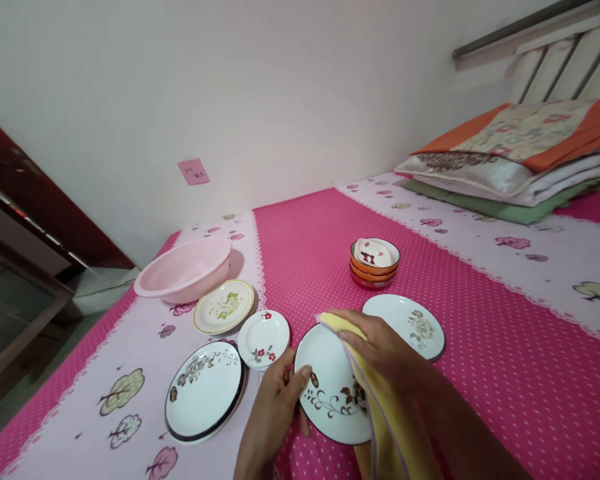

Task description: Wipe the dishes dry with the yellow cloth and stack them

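Note:
My left hand (275,407) grips the left rim of a white plate with a brown floral pattern (325,387), thumb on its face. My right hand (385,350) presses a yellow cloth (380,413) against the plate's upper right part, fingers closed over the cloth. The plate is tilted up slightly above the pink bedspread (505,360).
A similar white plate (410,323) lies just right of my hands. To the left lie a large dark-rimmed plate (203,391), a small red-flowered plate (263,338), a yellow-rimmed plate stack (225,306) and a pink basin (185,269). Stacked orange bowls (375,263) sit behind; folded bedding (520,160) far right.

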Demonstrator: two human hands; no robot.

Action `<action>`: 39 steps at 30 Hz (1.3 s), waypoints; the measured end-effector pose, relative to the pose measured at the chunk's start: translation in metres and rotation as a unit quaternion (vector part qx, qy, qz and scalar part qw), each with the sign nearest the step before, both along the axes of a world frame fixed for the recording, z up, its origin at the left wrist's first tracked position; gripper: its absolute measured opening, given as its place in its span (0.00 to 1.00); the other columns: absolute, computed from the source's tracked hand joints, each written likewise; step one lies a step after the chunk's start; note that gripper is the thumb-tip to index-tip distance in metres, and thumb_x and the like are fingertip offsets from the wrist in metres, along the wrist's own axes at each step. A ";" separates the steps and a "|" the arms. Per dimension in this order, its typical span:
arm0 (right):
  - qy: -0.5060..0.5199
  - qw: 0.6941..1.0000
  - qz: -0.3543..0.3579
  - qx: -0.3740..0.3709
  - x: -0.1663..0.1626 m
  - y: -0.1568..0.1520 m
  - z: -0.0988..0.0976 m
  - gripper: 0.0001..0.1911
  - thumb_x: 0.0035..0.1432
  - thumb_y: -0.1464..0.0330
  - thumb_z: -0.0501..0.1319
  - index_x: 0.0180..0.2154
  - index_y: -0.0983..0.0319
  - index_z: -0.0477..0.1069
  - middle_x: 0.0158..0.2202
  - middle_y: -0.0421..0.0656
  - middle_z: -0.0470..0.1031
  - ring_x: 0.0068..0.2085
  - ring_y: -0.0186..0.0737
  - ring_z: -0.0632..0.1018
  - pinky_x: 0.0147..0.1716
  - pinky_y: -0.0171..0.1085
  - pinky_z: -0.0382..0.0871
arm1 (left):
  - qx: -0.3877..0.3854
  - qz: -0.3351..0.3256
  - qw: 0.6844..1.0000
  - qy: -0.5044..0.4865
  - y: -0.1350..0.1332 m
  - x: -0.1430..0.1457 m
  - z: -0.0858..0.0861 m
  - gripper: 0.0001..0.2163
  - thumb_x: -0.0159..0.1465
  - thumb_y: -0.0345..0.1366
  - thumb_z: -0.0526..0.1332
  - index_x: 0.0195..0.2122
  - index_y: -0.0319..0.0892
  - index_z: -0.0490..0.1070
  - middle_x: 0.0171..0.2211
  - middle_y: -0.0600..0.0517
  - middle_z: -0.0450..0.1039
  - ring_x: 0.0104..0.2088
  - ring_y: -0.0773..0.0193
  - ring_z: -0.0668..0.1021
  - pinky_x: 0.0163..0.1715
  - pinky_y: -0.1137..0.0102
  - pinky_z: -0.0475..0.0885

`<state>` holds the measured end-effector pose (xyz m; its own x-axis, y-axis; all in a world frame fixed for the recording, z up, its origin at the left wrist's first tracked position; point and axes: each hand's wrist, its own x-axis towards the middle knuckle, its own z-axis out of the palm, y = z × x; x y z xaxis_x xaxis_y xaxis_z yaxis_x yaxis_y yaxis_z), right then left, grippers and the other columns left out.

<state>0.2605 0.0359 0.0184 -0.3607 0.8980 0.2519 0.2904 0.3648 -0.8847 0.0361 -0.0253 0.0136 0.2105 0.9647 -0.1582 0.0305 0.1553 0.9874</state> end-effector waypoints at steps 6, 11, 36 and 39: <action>0.023 0.986 -0.136 0.095 -0.008 0.002 -0.008 0.19 0.72 0.61 0.53 0.54 0.59 0.78 0.46 0.46 0.82 0.48 0.47 0.80 0.50 0.45 0.72 | -0.006 0.004 1.000 0.028 -0.002 0.002 -0.002 0.16 0.67 0.52 0.62 0.41 0.43 0.69 0.24 0.57 0.72 0.16 0.68 0.70 0.13 0.74 0.63; 0.055 0.934 -0.220 0.276 -0.021 -0.028 0.025 0.15 0.72 0.68 0.55 0.55 0.56 0.75 0.46 0.43 0.80 0.48 0.43 0.79 0.48 0.40 0.73 | 0.001 0.008 0.998 0.061 -0.004 0.011 0.001 0.12 0.66 0.48 0.62 0.36 0.44 0.71 0.24 0.56 0.70 0.16 0.67 0.69 0.14 0.73 0.61; -0.171 0.984 0.010 0.040 -0.029 -0.013 0.002 0.18 0.70 0.53 0.57 0.40 0.60 0.75 0.36 0.44 0.80 0.38 0.45 0.79 0.39 0.40 0.68 | 0.033 -0.038 0.999 -0.002 -0.009 -0.013 0.016 0.11 0.66 0.38 0.63 0.46 0.42 0.80 0.37 0.48 0.81 0.41 0.53 0.80 0.40 0.65 0.74; -0.117 0.993 -0.017 -0.001 -0.023 -0.003 -0.004 0.18 0.67 0.52 0.59 0.39 0.60 0.74 0.34 0.42 0.80 0.35 0.44 0.79 0.37 0.40 0.68 | 0.023 0.011 0.999 -0.024 -0.007 -0.018 0.012 0.12 0.65 0.43 0.65 0.44 0.42 0.79 0.31 0.52 0.79 0.32 0.59 0.78 0.34 0.68 0.73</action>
